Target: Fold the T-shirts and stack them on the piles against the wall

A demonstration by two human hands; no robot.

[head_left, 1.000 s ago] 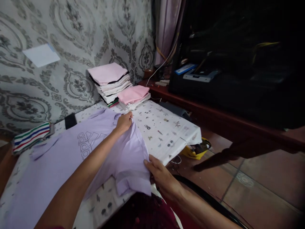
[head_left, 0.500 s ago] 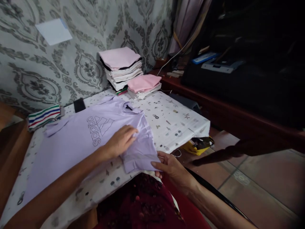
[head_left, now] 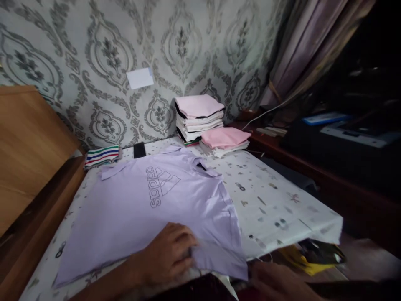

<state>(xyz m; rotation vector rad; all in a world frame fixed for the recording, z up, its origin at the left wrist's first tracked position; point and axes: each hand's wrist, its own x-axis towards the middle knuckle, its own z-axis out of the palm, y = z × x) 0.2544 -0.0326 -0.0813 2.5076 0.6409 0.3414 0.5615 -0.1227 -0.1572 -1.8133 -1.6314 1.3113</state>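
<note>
A lavender shirt with an adidas outline print lies spread on the patterned white cloth of the table. My left hand is at the shirt's near edge, its fingers curled on the fabric beside the sleeve. Low on the right, my right hand is dark and blurred, close to the sleeve's corner; its fingers cannot be made out clearly.
Folded clothes form a tall stack at the back, beside a lower pile with a pink top. A striped folded cloth and a black flat object lie back left. Wooden furniture borders the left side.
The view has swung left and up, so the table appears lower and further right. My left hand has moved from the sleeve's upper area to the shirt's near edge, its fingers now curled.
</note>
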